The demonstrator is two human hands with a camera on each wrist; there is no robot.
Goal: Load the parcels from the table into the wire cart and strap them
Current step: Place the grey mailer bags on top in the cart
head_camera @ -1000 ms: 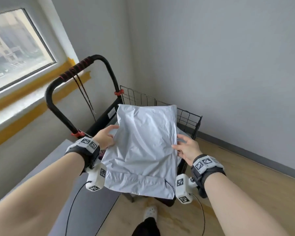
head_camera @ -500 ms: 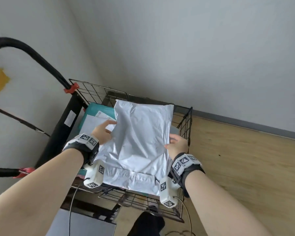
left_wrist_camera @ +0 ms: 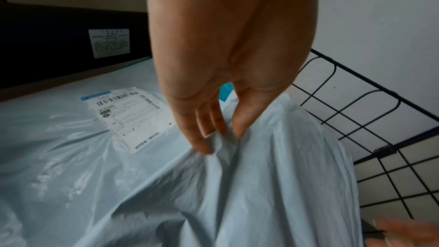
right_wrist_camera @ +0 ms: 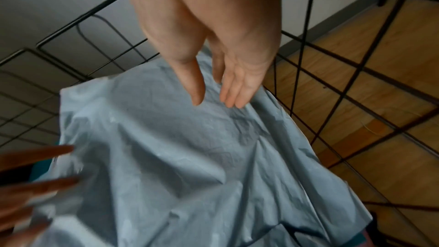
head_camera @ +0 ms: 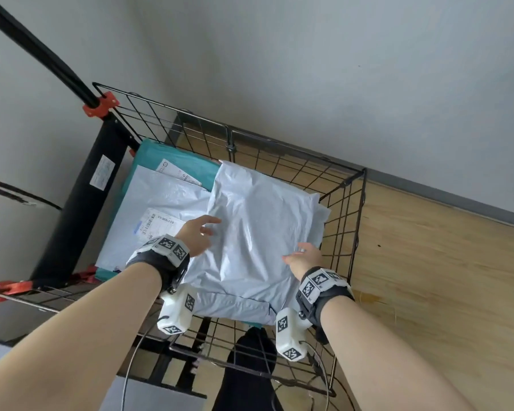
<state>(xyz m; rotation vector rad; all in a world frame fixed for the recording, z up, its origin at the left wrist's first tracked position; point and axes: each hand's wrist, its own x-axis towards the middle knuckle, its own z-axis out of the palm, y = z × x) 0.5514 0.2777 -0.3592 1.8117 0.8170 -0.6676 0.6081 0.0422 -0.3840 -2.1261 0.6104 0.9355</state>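
a crinkled, glossy pale grey plastic mailer bag [head_camera: 258, 232] lies on top of the pile inside the wire cart [head_camera: 343, 209], toward its right side, its far corner against the far mesh and its near edge reaching the near side of the basket. its film is soft and puffy, creased into long folds. under it to the left lies a second grey mailer [head_camera: 161, 203], flat and shiny, with a white barcode label [head_camera: 158, 225] stuck on it, and below that a teal parcel [head_camera: 172, 157] with its own white label. the left hand [head_camera: 198, 235] rests at the top bag's left edge, fingers [left_wrist_camera: 202, 138] nearly straight and loose, tips touching a ridge of the film without clamping it. the right hand [head_camera: 304, 256] sits at the bag's right edge, fingers [right_wrist_camera: 235, 89] straight and relaxed, held close together, just at or above the plastic; contact cannot be told. the cart is black square-grid wire with a black handle tube [head_camera: 42, 51] and red clamps [head_camera: 100, 103], standing on a wooden floor [head_camera: 428, 277] beside a grey wall [head_camera: 309, 69].
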